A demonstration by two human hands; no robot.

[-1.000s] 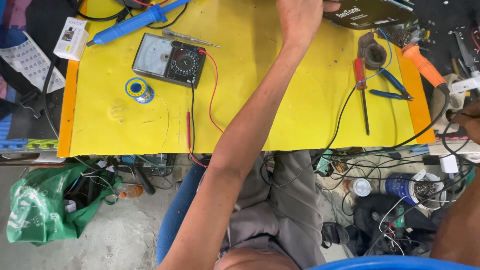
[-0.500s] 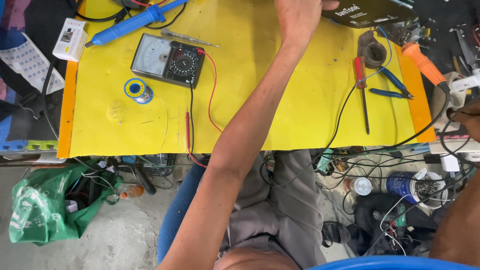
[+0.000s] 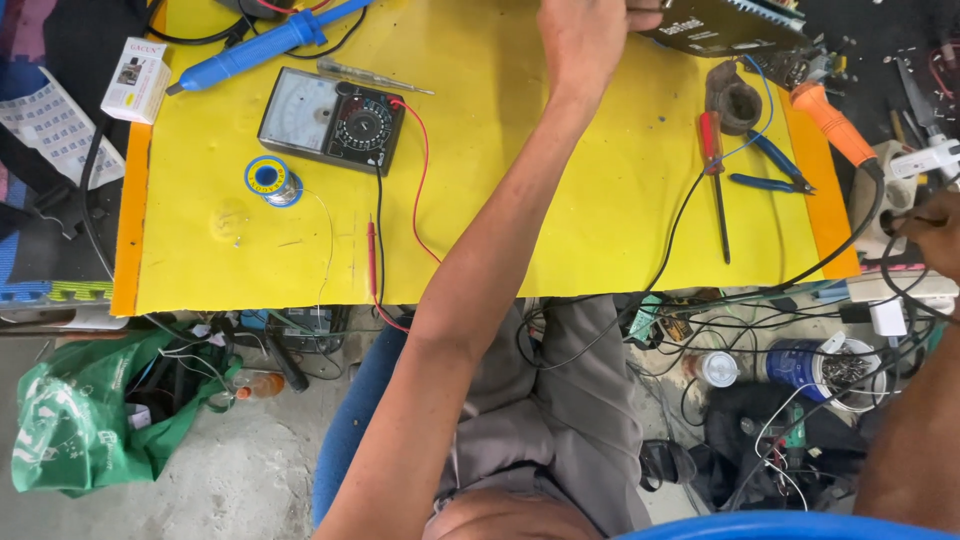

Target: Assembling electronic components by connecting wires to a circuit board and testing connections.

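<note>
Yellow table (image 3: 560, 230) is carrying tools; left hand (image 3: 585, 40) is gripping the dark circuit board (image 3: 725, 25) at its far edge. Right hand (image 3: 930, 235), grip unclear, is reaching among cables (image 3: 880, 265) and risking a snag.

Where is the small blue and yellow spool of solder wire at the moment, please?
In the head view, the blue and yellow solder spool sits on the left part of the yellow mat, just below-left of the black analogue multimeter.

A yellow mat (image 3: 600, 200) bears a black meter (image 3: 331, 121), a red-handled screwdriver (image 3: 712, 150) and a blue soldering iron (image 3: 262, 45).
</note>
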